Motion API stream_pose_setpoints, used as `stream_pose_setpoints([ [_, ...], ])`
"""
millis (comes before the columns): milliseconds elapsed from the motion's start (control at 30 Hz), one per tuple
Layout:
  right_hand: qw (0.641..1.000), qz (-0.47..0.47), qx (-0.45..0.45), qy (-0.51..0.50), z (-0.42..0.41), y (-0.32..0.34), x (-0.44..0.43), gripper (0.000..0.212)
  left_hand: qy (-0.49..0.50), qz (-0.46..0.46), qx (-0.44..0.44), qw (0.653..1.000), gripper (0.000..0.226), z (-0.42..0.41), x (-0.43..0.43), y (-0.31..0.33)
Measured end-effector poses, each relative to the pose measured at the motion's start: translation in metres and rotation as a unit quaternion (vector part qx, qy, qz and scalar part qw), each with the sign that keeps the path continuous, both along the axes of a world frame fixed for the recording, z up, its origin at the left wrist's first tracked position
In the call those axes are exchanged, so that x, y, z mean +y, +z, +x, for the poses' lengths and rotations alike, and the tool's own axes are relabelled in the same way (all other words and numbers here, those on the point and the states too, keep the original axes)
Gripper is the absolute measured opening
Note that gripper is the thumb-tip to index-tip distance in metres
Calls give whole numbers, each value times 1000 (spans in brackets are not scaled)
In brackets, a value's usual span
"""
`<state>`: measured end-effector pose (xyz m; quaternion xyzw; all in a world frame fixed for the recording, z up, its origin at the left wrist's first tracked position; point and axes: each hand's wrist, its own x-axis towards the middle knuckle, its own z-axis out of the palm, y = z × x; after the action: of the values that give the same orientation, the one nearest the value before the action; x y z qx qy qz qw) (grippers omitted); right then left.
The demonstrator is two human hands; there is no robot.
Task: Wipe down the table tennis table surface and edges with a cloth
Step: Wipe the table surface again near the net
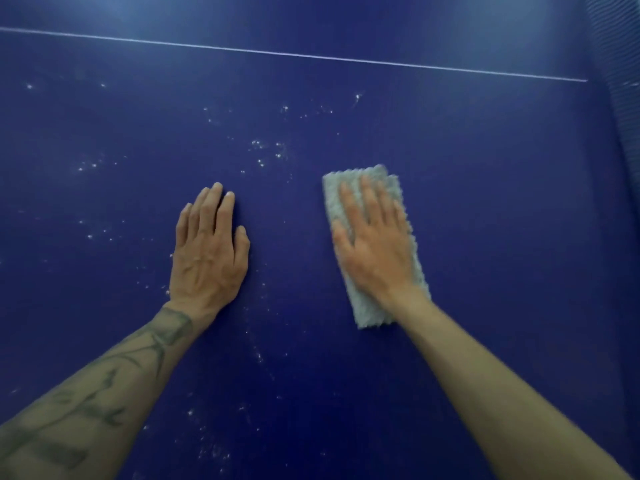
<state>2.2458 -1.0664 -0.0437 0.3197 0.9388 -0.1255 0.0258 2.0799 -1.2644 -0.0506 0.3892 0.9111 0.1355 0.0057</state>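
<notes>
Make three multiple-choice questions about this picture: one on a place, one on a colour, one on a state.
1. Where is the cloth?
A) under the right hand
B) on the floor
C) on a chair

2. What colour is the table?
A) green
B) dark blue
C) red

3. How is the left hand?
A) clenched
B) flat on the table, fingers straight
C) raised in the air

Answers: 1 A, the right hand presses flat on it; 2 B, the whole surface is dark blue; 3 B, its palm lies on the table and holds nothing.
</notes>
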Motion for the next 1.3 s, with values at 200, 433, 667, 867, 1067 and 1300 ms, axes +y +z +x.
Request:
stream_pose_setpoints([
  [200,996,6,-6,-92,-65,2,25,66,11,10,-8,1000,54,-1,-2,-5],
  [433,993,4,33,114,-53,-1,-23,65,16,4,-24,1000,56,-2,-2,1],
  [667,996,2,-3,-92,-105,3,93,67,20,0,-31,999,56,-2,-2,0],
  [867,998,16,10,60,-136,3,31,67,17,-6,-22,1000,56,-2,-1,0],
  [1067,992,31,1,121,-108,0,49,66,17,0,-22,1000,55,-2,-1,-2],
  [1300,997,1,-3,-72,-179,6,95,66,18,-1,-21,1000,55,-3,-1,-2],
])
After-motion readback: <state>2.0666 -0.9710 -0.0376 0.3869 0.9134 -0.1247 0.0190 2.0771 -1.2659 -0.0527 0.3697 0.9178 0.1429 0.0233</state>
